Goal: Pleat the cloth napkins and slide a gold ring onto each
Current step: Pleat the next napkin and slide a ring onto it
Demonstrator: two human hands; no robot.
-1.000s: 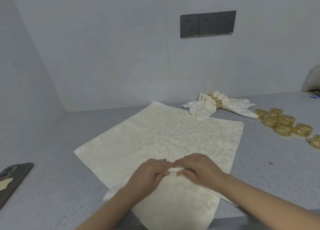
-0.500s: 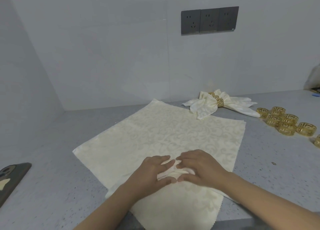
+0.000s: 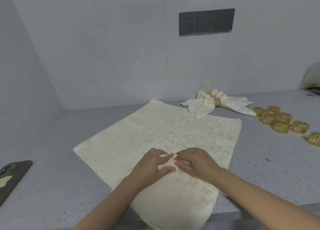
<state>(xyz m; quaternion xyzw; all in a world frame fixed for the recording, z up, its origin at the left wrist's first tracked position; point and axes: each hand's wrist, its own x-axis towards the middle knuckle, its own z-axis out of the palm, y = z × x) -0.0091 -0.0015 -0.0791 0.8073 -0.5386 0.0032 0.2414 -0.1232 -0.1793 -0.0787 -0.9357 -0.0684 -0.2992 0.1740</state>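
My two hands meet at the centre of the near part of the cream napkin (image 3: 166, 134); my left hand (image 3: 152, 167) and my right hand (image 3: 195, 162) are together, fingertips almost touching, and each one pinches a small raised fold of the cloth between thumb and fingers. The napkin lies flat on the grey speckled surface (image 3: 60, 186), turned like a diamond; its far corner points to 12 o'clock, its left corner to 9 o'clock, and its near corner hangs over the front edge of the surface at 6 o'clock. Only the part under my hands is gathered; the rest of the cloth is smooth.

At about 1 o'clock from my hands, near the wall, lie the finished napkins (image 3: 214, 105), pleated like bows and already held by gold rings; one of their tips touches the far edge of the flat napkin. At 2 o'clock a group of loose gold rings (image 3: 280, 120) stands on the surface, well apart from my hands.

At 9 o'clock, at the left border, lies a dark phone (image 3: 12, 176); on the wall at 12 o'clock is a dark socket panel (image 3: 206, 22).
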